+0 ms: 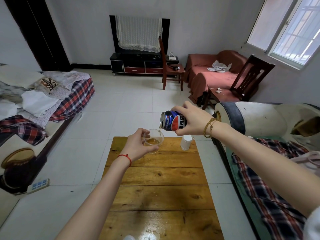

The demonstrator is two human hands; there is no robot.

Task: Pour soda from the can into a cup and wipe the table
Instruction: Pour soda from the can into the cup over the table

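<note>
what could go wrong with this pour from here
1. The left hand holds the cup up off the table, and the stream from the can falls close to the cup's far rim, so a small wobble could spill soda.
2. The can, gripped by the right hand, is tipped steeply; a surge might splash or foam over.

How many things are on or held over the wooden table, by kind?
Soda can: 1, in the right hand
Clear plastic cup: 1, in the left hand
White bottle: 1, standing on the table
Total: 3
</note>
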